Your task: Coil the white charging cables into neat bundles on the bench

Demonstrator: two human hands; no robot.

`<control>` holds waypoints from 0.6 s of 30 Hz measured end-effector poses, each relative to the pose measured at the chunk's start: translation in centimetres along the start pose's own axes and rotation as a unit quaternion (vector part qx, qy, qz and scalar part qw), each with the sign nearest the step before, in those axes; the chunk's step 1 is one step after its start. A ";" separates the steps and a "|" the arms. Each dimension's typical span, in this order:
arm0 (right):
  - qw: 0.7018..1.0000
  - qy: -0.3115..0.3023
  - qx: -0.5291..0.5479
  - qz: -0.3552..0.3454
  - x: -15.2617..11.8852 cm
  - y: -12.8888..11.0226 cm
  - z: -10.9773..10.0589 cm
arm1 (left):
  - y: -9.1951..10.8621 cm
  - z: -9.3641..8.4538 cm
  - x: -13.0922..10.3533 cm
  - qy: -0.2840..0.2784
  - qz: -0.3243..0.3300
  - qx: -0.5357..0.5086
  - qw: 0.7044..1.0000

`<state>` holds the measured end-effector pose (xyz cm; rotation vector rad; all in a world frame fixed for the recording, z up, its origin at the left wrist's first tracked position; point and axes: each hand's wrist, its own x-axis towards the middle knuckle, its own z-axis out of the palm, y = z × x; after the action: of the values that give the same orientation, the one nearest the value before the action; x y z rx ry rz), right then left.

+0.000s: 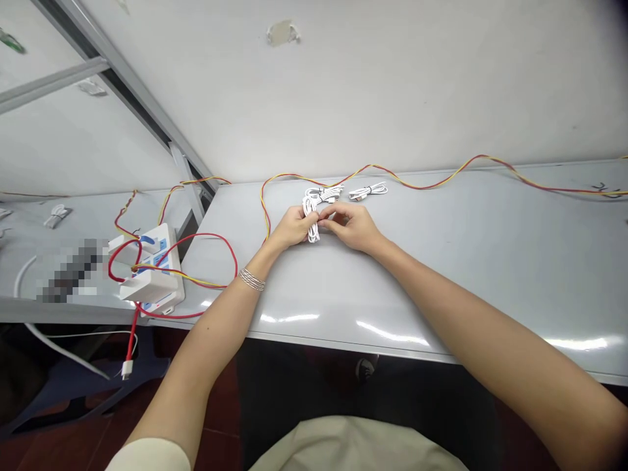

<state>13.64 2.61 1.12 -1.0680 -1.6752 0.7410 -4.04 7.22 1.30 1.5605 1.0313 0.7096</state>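
My left hand point(292, 227) is closed around a coiled white cable point(312, 233), whose loops stick out above and below my thumb. Close against its right side, my right hand point(357, 227) pinches with thumb and forefinger at the middle of the coil. A tiny dark bit shows at those fingertips, too small to name. Just behind my hands lie more bundled white cables point(328, 193) on the grey tabletop point(441, 261). Another white cable bundle point(368, 190), bound with a dark tie, rests to their right.
Twisted red and yellow wires point(422, 188) run along the wall. To the left, a white power strip point(171, 288) carries plugged-in adapters point(150, 286) and a looped red cable point(234, 255). A metal frame post point(189, 183) stands beyond it. The table's front edge point(343, 347) is near my body.
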 end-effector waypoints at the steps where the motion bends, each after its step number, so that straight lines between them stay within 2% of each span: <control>1: 1.000 0.006 -0.013 -0.016 0.0 0.0 0.1 | 0.0 0.0 0.0 0.003 -0.001 0.004 1.000; 4: 0.998 0.013 -0.036 -0.039 -0.1 0.1 0.2 | 0.2 0.0 -0.1 0.010 -0.001 0.022 1.000; 18: 0.998 -0.018 -0.059 -0.013 -0.2 0.0 0.5 | 0.3 0.3 -0.2 -0.002 0.003 -0.002 1.000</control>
<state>13.22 2.45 0.93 -1.1181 -1.7785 0.6547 -3.78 6.94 1.53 1.5622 1.0224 0.7119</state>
